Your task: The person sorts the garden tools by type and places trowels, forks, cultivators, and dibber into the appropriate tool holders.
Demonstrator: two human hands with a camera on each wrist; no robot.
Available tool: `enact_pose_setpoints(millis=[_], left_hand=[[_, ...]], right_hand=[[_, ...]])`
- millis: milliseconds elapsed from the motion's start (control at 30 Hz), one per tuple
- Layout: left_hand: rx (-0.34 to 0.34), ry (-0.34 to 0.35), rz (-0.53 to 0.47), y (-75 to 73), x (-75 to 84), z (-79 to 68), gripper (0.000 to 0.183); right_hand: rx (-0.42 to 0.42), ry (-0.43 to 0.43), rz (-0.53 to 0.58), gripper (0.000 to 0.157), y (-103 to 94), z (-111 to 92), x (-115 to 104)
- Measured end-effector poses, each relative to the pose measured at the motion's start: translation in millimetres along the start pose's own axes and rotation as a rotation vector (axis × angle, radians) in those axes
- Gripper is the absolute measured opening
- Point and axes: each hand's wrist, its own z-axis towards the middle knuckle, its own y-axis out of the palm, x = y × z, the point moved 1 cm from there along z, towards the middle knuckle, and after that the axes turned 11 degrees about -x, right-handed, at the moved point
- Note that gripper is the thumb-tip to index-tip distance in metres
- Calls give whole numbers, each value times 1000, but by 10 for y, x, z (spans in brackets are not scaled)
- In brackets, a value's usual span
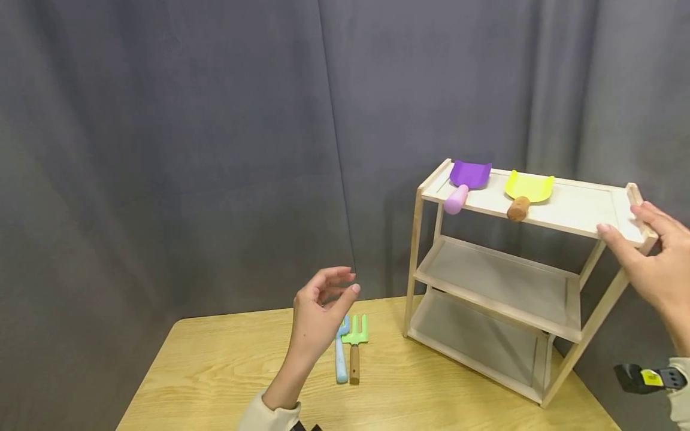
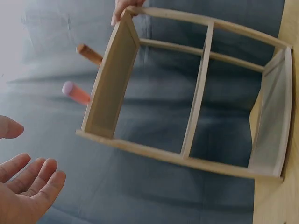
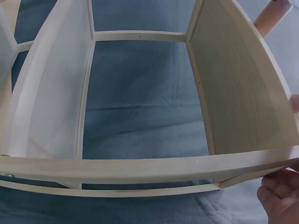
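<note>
A light wooden three-tier shelf (image 1: 501, 299) stands at the right of the table. My right hand (image 1: 660, 257) grips the right end of its top board, thumb over the front edge and fingers at the side rail; in the right wrist view, fingertips (image 3: 278, 189) curl at the frame's corner. On the top board lie a purple toy shovel (image 1: 471, 175) with a pink handle and a yellow toy shovel (image 1: 530, 187) with a brown handle, handles jutting over the front edge. My left hand (image 1: 318, 317) hovers left of the shelf, fingers loosely bent, holding nothing.
Two toy garden forks lie side by side on the wooden table (image 1: 226, 371): a blue fork (image 1: 341, 359), partly behind my left hand, and a green fork (image 1: 356, 338) with a brown handle. Grey curtains (image 1: 242, 149) hang behind. The shelf's lower two boards hold nothing visible.
</note>
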Motion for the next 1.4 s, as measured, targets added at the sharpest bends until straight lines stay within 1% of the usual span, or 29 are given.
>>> enact_pose_setpoints(millis=[133,267,400,500,567,667,767,800,867,900,967,1000,1033,1067,1133,1167,1267,1367,1400], left_hand=[[28,10,22,-124,-32,-39,26],[51,-6,33,-227,-78,-91,25],[77,-63,39,-312,-153,-193,24],[100,-111,40,-353,-232,-298,24],[121,-144,41,-374,-292,-376,24],[155,-193,47,-411,-389,-495,24],[172,-235,62,-459,-492,-586,25],[173,-244,68,-476,-525,-609,25],[179,-262,76,-508,-583,-656,26],[181,-270,81,-523,-607,-680,26],[187,-284,86,-546,-651,-724,26],[189,-286,92,-555,-672,-742,26],[192,-288,94,-563,-690,-755,26],[191,-288,99,-571,-708,-763,26],[187,-283,101,-584,-729,-763,25],[184,-277,106,-590,-741,-758,26],[167,-265,105,-598,-753,-743,26],[161,-269,118,-602,-776,-752,26],[161,-273,121,-604,-787,-761,26]], right_hand=[[-21,18,23,55,-31,45,5],[-53,21,38,59,-80,101,106],[-67,14,-9,62,-97,99,297],[-74,10,-48,62,-126,93,345],[-83,4,-48,63,-145,100,359],[-67,-7,-29,63,-129,141,469],[-18,-32,-19,65,-80,186,706],[-15,-39,-13,66,-74,192,751],[-18,-42,12,66,-70,185,758],[-10,-39,4,65,-61,175,762],[-23,-26,7,62,-79,122,574],[-30,-12,12,63,-92,98,465],[-32,0,-6,62,-100,76,372],[-32,3,-49,63,-101,92,434],[-39,3,-88,66,-114,140,544],[-55,21,-108,71,-132,169,564],[-69,22,-191,76,-132,301,1000],[-114,69,-209,78,-159,329,1100],[-110,71,-223,75,-148,347,1251]])
